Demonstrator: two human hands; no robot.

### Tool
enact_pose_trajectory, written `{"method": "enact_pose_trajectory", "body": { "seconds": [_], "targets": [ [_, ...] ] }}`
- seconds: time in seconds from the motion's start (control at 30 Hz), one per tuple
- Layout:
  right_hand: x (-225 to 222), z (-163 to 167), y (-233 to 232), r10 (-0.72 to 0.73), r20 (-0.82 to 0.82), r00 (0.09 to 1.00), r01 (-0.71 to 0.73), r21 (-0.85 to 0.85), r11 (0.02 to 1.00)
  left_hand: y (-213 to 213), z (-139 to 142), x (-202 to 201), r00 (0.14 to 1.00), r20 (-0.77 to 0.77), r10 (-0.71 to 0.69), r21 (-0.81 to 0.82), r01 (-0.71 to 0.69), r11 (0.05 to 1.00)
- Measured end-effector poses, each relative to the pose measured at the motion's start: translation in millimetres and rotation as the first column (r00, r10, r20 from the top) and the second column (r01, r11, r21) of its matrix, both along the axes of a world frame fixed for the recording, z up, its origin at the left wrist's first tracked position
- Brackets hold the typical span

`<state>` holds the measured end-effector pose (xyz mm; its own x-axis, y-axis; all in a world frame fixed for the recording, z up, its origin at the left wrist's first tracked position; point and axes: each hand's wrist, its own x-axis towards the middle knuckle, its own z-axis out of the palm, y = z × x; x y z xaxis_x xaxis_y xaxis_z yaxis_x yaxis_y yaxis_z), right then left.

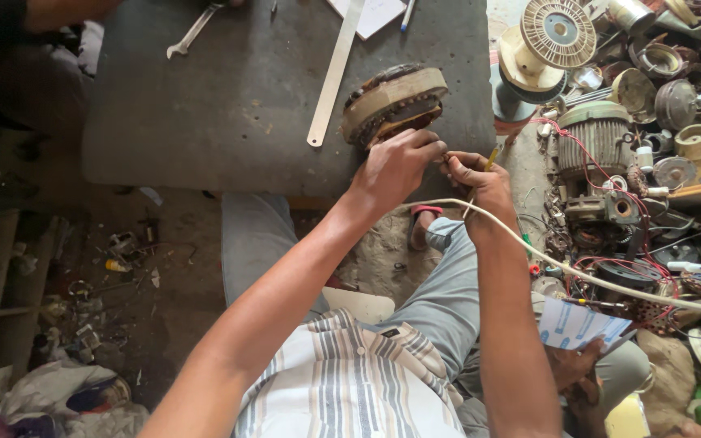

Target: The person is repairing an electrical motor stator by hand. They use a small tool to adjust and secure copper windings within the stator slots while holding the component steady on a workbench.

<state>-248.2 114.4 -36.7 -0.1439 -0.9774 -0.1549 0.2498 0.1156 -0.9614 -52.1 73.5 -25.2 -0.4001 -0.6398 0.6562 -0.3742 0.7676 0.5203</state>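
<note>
A round motor stator [393,102] with copper windings lies near the front right edge of a grey work table [237,105]. My left hand [395,166] rests against its lower edge, fingers pinched on a winding wire. My right hand [474,180] is beside it, holding a thin yellow tool [492,156] with its fingers near the same spot. A white cable [594,280] runs from under my right hand off to the right.
A long metal ruler [335,73], a wrench [191,32], a notepad and pen lie on the table. Motor parts, fan housings and red wires [610,146] crowd the floor at right. Another person's hand [578,369] holds a paper at lower right. Scraps litter the floor at left.
</note>
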Motion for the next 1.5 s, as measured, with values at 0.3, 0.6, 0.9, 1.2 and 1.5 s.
{"method": "enact_pose_trajectory", "body": {
  "seconds": [0.3,0.6,0.9,1.2,1.5],
  "targets": [
    [-15.9,10.4,36.6,-0.499,-0.106,0.86,0.498,-0.039,0.866,50.7,2.5,39.2,0.992,-0.094,0.088,-0.014,-0.09,0.996],
    [38.3,61.5,27.8,-0.17,-0.841,0.514,-0.251,-0.337,0.907,20.9,-10.4,68.1,0.905,-0.089,0.415,-0.04,-0.42,0.907],
    [97.9,52.9,17.0,-0.236,-0.837,0.494,-0.226,-0.386,0.894,4.6,-22.1,67.2,0.918,-0.023,0.396,0.034,-0.395,0.918],
    [100.1,40.7,4.8,-0.277,-0.85,0.448,-0.22,-0.405,0.888,-2.0,-28.6,66.6,0.918,-0.053,0.394,0.047,-0.392,0.919],
    [127.6,32.1,12.1,-0.341,-0.881,0.329,-0.166,-0.409,0.897,-6.4,-27.7,68.8,0.92,-0.064,0.386,0.093,-0.38,0.92]
  ]
}}
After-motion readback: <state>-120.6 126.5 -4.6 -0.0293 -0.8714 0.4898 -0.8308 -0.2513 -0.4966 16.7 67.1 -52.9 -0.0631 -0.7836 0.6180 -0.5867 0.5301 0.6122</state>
